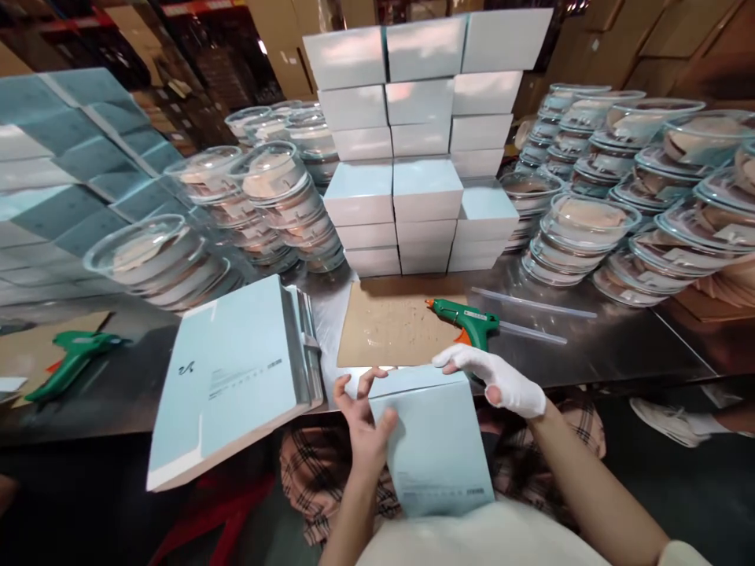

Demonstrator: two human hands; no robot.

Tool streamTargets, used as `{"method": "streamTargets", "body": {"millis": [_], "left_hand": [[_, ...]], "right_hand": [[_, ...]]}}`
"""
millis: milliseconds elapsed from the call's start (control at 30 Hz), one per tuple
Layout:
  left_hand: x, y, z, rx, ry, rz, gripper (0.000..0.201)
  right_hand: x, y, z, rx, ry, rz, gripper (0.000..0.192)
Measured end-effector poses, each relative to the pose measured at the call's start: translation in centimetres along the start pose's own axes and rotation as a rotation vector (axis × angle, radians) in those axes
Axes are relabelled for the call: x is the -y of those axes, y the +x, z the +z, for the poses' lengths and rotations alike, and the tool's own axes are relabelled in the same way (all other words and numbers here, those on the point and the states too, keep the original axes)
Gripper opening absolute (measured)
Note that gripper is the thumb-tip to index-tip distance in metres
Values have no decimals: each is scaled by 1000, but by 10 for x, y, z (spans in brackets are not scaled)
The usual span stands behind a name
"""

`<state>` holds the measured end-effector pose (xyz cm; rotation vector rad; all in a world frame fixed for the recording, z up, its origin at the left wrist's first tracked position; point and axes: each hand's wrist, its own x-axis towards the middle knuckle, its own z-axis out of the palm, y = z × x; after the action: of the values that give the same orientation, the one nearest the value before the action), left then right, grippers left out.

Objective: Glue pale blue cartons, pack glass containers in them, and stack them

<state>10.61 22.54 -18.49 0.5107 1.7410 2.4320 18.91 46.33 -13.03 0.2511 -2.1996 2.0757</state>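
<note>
A light blue cardboard box [440, 440] is tilted against my lap at the table edge, small print and a barcode near its lower end. My left hand [366, 428], bare, grips its upper left side, thumb on the broad face and fingers curled over the top edge. My right hand [501, 381] wears a white glove with the thumb tip bare. Its stretched fingers rest on the box's upper right corner, while the thumb stands off the box. Just beyond lies a green glue gun [469, 318] with an orange trigger and nozzle, on a cardboard sheet [389, 322].
Flat light blue box blanks [236, 377] are stacked at left, overhanging the table edge. Beyond them lies a second green glue gun [76, 358]. Clear glue sticks [534, 303] lie at right. White boxes [395, 189] and lidded round glass containers [583, 228] stand in stacks behind.
</note>
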Motion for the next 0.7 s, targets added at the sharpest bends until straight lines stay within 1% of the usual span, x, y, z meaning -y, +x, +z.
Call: {"method": "streamTargets", "body": {"millis": [33, 67, 133, 200, 267, 367, 400, 433, 467, 500, 533, 567, 600, 633, 667, 700], "left_hand": [[1, 2, -2, 20, -2, 7, 75], [1, 4, -3, 43, 18, 15, 71], [1, 7, -7, 92, 71, 28, 54], [0, 8, -9, 140, 100, 23, 43], [-1, 8, -9, 179, 108, -11, 41], [-1, 8, -11, 210, 114, -76, 43], [-1, 9, -12, 206, 118, -95, 44], [-2, 10, -15, 180, 118, -106, 46], [-3, 12, -18, 120, 110, -112, 48], [-5, 14, -22, 21, 95, -109, 50], [-7, 17, -26, -113, 73, -92, 50], [-9, 20, -29, -261, 45, -67, 50], [-11, 23, -31, -405, 17, -36, 48], [-12, 24, -31, -528, -9, 0, 44], [-11, 25, -29, -619, -35, 33, 40], [-10, 25, -25, -655, -58, 46, 37]], "right_hand": [[1, -4, -1, 50, -63, -28, 75], [3, -6, -2, 65, -136, -40, 69], [7, -6, -1, 84, -276, -68, 51], [8, -3, -1, 135, -356, -103, 39], [7, 1, -1, 173, -360, -125, 34], [1, 3, -2, 191, -322, -123, 29], [-1, 0, -2, 177, -310, -106, 30], [-4, -6, 0, 135, -292, -78, 37], [-8, -14, 2, 57, -264, -40, 53], [-12, -25, 6, -50, -227, 5, 75], [-16, -37, 11, -162, -187, 56, 96], [-21, -50, 18, -250, -145, 116, 111], [-26, -62, 25, -291, -99, 180, 120], [-31, -72, 33, -292, -53, 243, 120], [-36, -78, 41, -291, 1, 290, 116], [-38, -80, 46, -324, 63, 301, 114]]}}
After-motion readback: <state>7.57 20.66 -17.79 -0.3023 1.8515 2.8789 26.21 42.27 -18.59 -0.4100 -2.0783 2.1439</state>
